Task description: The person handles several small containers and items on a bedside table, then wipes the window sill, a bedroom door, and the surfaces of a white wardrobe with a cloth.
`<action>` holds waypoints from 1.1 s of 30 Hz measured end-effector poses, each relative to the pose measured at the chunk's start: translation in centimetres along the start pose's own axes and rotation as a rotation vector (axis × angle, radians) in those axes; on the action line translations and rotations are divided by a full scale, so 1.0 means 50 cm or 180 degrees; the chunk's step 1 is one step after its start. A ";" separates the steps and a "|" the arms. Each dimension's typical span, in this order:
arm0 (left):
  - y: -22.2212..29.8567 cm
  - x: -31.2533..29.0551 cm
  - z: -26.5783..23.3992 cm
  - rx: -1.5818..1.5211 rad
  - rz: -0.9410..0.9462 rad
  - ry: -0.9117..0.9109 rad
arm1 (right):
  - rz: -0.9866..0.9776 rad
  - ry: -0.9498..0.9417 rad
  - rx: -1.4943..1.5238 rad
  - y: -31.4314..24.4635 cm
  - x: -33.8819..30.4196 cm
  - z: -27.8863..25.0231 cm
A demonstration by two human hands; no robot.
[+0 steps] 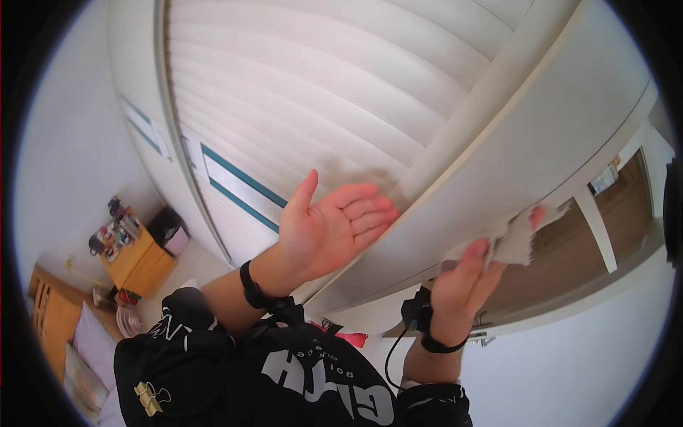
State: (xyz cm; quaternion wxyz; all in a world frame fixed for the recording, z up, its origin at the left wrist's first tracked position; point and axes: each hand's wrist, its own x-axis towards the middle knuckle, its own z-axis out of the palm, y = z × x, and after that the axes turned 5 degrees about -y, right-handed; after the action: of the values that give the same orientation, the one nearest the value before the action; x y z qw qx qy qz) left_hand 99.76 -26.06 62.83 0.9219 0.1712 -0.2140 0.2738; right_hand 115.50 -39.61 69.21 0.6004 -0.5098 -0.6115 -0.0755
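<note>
My left hand [331, 231] is held out with its palm showing, thumb apart and fingers stretched, and nothing lies in it. Its fingertips are close to the edge of a white side panel [491, 164]; I cannot tell whether they touch. My right hand [466, 281] grips a pale, ragged-edged cloth [516, 240] beside the panel's outer face, thumb on top. The cloth partly covers the right fingers, and one fingertip shows past it. Behind the left hand stands a white slatted wardrobe door [320, 92] with a shadow on it.
Further left is another white door section with a green-edged strip [242, 188]. A wooden bedside cabinet [139, 260] carries small items, with a dark-lined bin [171, 231] beside it. A bed [92, 341] stands at lower left. A brown surface [555, 267] lies beyond the panel at right.
</note>
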 end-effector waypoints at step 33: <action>-0.120 -0.007 -0.076 0.4589 0.0846 -0.0272 | 0.1715 0.1090 0.1046 0.179 -0.470 0.153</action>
State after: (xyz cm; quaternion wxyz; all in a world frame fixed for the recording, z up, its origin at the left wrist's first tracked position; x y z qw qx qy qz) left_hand 104.12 -29.33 58.22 0.5302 0.7182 -0.0355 0.4492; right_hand 111.22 -42.53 43.45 0.7665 -0.5294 -0.3496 0.1005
